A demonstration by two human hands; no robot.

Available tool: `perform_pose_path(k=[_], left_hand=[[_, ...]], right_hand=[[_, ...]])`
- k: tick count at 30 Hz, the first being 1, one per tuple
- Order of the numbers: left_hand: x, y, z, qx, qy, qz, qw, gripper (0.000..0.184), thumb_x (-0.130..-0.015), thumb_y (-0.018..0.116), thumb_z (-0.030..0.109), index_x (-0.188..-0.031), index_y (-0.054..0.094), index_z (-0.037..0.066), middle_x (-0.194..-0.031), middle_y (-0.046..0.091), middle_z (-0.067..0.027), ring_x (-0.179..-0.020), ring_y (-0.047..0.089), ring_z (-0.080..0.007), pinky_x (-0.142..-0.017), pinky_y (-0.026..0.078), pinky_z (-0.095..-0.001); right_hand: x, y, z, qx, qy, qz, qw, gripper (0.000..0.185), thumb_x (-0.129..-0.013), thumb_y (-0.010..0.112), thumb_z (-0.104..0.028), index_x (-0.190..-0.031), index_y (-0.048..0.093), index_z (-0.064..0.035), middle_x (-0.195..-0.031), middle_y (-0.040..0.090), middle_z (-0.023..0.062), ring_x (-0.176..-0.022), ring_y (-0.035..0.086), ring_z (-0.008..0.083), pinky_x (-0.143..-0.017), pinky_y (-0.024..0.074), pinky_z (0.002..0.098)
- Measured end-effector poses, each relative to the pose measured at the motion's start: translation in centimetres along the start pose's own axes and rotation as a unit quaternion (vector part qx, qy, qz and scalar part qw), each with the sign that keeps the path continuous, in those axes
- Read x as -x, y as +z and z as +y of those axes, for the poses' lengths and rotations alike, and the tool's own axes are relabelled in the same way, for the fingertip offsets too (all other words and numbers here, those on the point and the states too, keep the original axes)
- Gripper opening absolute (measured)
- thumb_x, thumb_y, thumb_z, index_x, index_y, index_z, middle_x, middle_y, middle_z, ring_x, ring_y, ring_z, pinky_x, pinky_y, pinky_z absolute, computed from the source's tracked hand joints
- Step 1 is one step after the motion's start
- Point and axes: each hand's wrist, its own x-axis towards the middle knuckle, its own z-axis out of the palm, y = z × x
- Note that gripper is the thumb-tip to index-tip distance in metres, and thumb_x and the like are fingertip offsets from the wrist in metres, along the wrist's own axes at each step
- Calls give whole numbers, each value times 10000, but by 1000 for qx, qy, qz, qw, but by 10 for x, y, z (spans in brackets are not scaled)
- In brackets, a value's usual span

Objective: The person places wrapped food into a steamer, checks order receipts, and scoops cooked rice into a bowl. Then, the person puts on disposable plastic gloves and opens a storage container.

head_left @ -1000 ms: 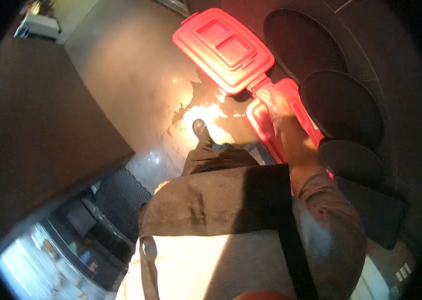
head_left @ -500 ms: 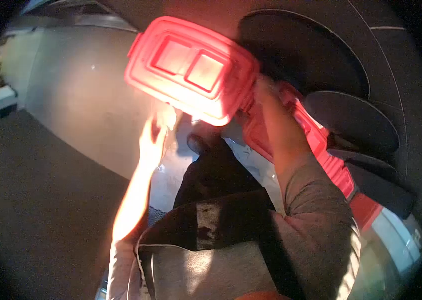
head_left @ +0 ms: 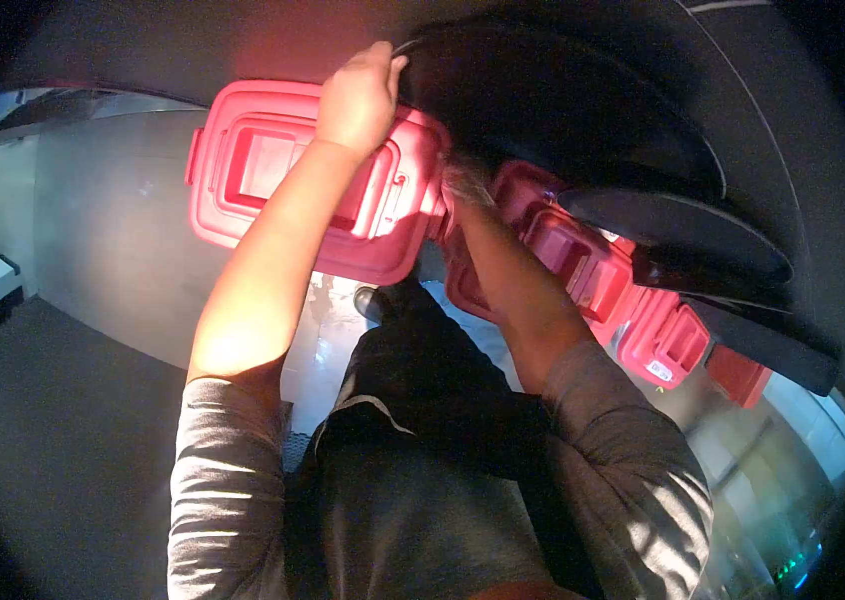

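Note:
A large red plastic bin with a lid (head_left: pixel 273 235) is held out in front of me, its lid with recessed panels facing me. At the bin's right end is my right hand (head_left: pixel 465 185), blurred and in shadow, closed around that end with its fingers mostly hidden. My left hand (head_left: pixel 358 100) reaches across the lid to the far side. Its fingers are curled at the thin rim of a black rounded panel (head_left: pixel 553 110); exactly what they grip is hard to make out.
More red bins (head_left: pixel 578 265) stand in a row to the right, one with a small white label. Dark rounded flaps (head_left: pixel 683 230) overhang them. A grey wall panel (head_left: pixel 123 200) rises on the left beside a dark surface (head_left: pixel 73 400). My shoe (head_left: pixel 368 303) shows on the pale floor.
The bin has shifted left and slightly down with my right hand. My left hand has risen from below the bin to above its lid, at the black panel's rim.

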Motion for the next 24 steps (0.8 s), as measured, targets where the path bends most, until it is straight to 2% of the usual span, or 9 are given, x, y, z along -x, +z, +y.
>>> perform_pose_path(k=[4,11,14,17,20,24], left_hand=[[-2,-3,17,1,17,3,1000,223,-901,520,237,-838,484,26,-780,578,-224,-748,564,-423,-633,444,-491],[-14,-1,76,42,131,21,990,149,-832,558,187,-848,514,46,-759,573,-178,-742,577,-393,-618,470,-471],[-17,3,97,46,159,25,986,126,-807,549,169,-870,541,61,-786,587,-153,-766,597,-360,-638,491,-448],[-16,-4,120,4,173,-13,985,172,-759,514,129,-913,572,78,-863,581,-121,-828,587,-295,-648,521,-400],[-16,-3,139,30,213,-2,977,236,-761,511,124,-979,588,81,-889,588,-118,-850,587,-306,-675,522,-397],[-15,-7,121,131,222,-56,965,260,-757,561,91,-1013,602,73,-925,593,-142,-878,584,-336,-727,503,-407]], right_hand=[[0,3,-5,-46,5,7,999,497,-894,466,-432,-1256,507,-95,-1252,525,125,-1119,518,243,-932,418,371],[4,0,-9,-111,15,16,994,476,-884,482,-413,-1222,523,-80,-1211,539,122,-1086,520,238,-923,410,368],[8,-2,-7,-146,19,17,989,467,-880,489,-405,-1208,530,-74,-1194,544,120,-1071,521,236,-920,406,367],[12,-4,-6,-193,30,15,981,459,-875,496,-396,-1193,536,-68,-1177,550,119,-1057,522,234,-916,403,366],[15,-5,-5,-254,38,9,966,450,-871,503,-388,-1178,543,-61,-1159,556,118,-1042,523,231,-913,400,365],[19,-7,-1,-379,59,-4,924,439,-866,512,-377,-1159,552,-53,-1136,564,116,-1023,524,228,-908,395,364]])
